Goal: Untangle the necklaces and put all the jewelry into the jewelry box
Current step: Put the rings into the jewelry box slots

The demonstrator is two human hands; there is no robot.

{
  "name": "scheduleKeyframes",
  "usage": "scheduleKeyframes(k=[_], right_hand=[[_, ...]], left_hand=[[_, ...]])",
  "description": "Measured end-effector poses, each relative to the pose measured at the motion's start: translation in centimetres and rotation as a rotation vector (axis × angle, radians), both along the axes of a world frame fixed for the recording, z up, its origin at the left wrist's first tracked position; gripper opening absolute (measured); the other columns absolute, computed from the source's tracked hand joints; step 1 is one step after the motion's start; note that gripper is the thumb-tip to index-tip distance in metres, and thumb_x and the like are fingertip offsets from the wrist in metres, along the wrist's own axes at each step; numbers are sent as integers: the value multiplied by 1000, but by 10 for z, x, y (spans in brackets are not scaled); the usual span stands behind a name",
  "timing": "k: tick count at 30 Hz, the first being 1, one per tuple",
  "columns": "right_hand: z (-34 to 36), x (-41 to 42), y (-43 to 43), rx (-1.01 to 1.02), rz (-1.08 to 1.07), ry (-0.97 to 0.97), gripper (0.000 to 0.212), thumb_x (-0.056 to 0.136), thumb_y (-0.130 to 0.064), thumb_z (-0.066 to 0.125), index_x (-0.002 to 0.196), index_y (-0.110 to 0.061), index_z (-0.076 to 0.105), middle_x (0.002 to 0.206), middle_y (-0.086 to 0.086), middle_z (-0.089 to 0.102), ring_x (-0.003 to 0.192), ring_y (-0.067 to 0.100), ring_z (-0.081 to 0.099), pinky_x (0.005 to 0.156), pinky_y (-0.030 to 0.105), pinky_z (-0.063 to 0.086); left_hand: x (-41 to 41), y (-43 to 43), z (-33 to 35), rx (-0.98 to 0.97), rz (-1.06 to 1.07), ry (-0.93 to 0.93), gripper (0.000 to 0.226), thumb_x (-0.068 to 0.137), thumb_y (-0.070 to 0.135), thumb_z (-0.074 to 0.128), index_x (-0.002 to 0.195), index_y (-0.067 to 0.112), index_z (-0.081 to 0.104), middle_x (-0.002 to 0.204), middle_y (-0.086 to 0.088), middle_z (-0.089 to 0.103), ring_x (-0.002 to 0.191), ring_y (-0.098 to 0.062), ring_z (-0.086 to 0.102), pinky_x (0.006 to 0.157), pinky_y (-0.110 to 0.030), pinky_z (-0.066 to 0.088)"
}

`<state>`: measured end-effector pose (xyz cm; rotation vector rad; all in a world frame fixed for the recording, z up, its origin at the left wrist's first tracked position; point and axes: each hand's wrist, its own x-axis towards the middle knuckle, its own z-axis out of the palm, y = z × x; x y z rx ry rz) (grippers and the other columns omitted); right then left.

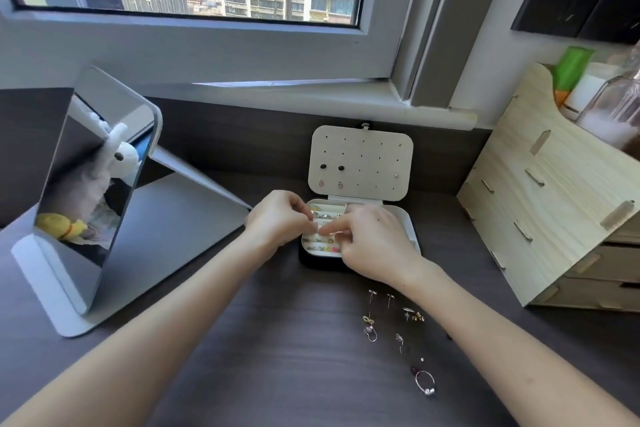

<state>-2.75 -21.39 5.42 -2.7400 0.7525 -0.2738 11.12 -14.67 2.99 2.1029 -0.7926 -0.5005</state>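
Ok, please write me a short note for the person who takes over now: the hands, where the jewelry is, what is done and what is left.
Hands: left hand and right hand are both over the open jewelry box, fingertips meeting above the ring rows. Whether they pinch a piece is too small to tell.
Done: rings and small pieces sit in the box; a few studs are on the lid.
Left: several earrings and a ring lie on the table beside the right forearm. No necklace is visible.
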Motion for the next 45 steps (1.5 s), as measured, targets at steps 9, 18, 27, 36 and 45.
scheduleKeyframes(k=[9, 18, 27, 36, 45], right_hand=[[16, -31, -4, 173, 7, -137, 37, 86, -11, 52, 106, -36, 71, 94, -13, 64, 79, -3, 48, 66, 9, 33], [-7, -125, 16, 133, -105, -105, 6, 83, -27, 68, 83, -29, 74, 73, -20, 58, 75, -7, 49, 64, 7, 32], [-12, -146, 19, 171, -140, -153, 7, 82, -27, 69, 79, -32, 73, 74, -20, 60, 72, -3, 49, 64, 13, 32], [-19, -148, 31, 103, -62, 13, 3, 82, -32, 69, 81, -30, 67, 74, -14, 57, 84, 7, 49, 75, 24, 41], [-15, -150, 30, 167, -39, -3, 8, 88, -29, 60, 81, -31, 60, 85, -13, 61, 85, 2, 48, 72, 16, 35]], left_hand=[[-14, 21, 12, -99, 16, -61, 9, 73, 25, 72, 69, 23, 64, 73, 6, 68, 70, -17, 61, 58, -26, 43], [-77, 66, 4, 109, -234, -309, 16, 83, 34, 65, 68, 30, 62, 67, 15, 55, 80, -12, 55, 78, -28, 39], [-119, 64, -15, -60, -211, -350, 7, 81, 35, 69, 76, 30, 66, 74, 11, 52, 81, -13, 54, 81, -31, 39], [-131, 65, -31, -121, -301, -448, 8, 78, 26, 72, 74, 29, 66, 69, 14, 49, 81, -15, 54, 78, -32, 36], [-130, 68, -33, -251, -320, -470, 5, 72, 29, 70, 76, 26, 70, 76, 12, 55, 77, -19, 57, 74, -40, 43]])
